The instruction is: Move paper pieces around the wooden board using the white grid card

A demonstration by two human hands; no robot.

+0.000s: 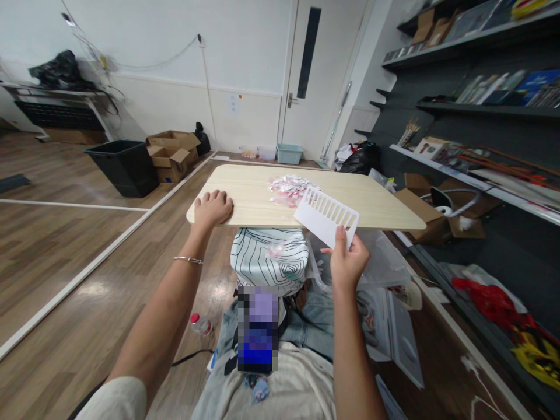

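Observation:
My left hand (213, 207) rests palm down on the left front corner of a light wooden tabletop (380, 204), fingers laid over the surface. In my right hand (350, 256) is a white slotted plastic board (324, 217), gripped at its lower right corner between thumb and fingers. A row of long slots runs along the board's far side. The board tilts over the front edge, its far left end close to a pile of small white and pink pieces (292, 185). Whether the board touches the pile, I cannot tell.
Below the tabletop are a patterned cloth-covered thing (266, 256) and a clear plastic bin (385, 262). A red-capped bottle (201, 324) stands on the floor at left. A black trash bin (126, 169) and cardboard boxes (175, 153) are beyond; shelves (472, 108) line the right.

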